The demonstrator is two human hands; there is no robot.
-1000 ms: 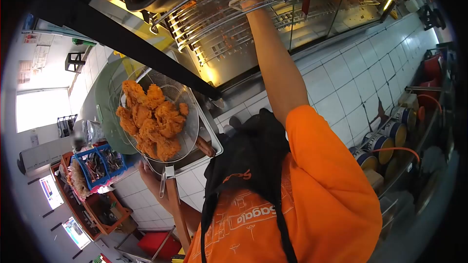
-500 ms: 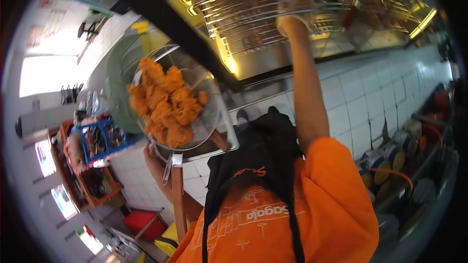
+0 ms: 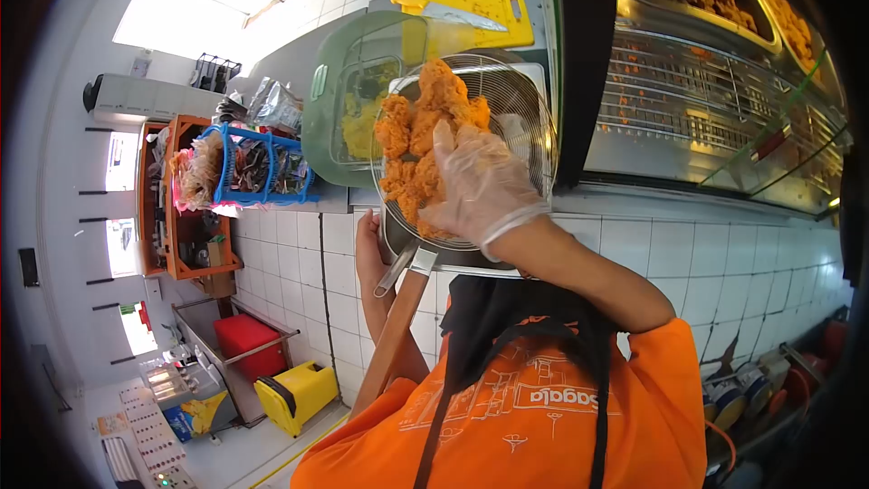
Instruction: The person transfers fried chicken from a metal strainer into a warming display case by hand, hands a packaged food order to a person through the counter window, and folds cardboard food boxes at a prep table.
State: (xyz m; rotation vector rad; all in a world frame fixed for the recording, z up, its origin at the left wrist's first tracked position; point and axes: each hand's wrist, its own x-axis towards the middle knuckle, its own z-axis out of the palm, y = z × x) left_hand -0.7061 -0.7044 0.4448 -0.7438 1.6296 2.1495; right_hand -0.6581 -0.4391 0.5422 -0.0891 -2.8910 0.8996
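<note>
Several crispy pieces of fried chicken (image 3: 412,177) lie in a round wire strainer (image 3: 534,140) with a long wooden handle (image 3: 391,340). My right hand (image 3: 484,181), in a clear plastic glove, reaches into the strainer. Its thumb and fingers curve around fried chicken, and the palm hides part of the pile. Beneath the strainer is a metal tray (image 3: 394,235). My left hand (image 3: 368,240) is bare and grips the tray's near left edge beside the handle; most of its fingers are hidden.
A green plastic container (image 3: 330,140) sits left of the strainer. Beyond lie a yellow cutting board (image 3: 507,4) and a knife (image 3: 466,16). At right stands a glass display cabinet with wire racks (image 3: 670,81). A blue basket (image 3: 262,163) holds packets.
My right hand has come out of the display cabinet and down onto the fried chicken. The view has turned, showing more of the counter. My left hand stays by the tray.
</note>
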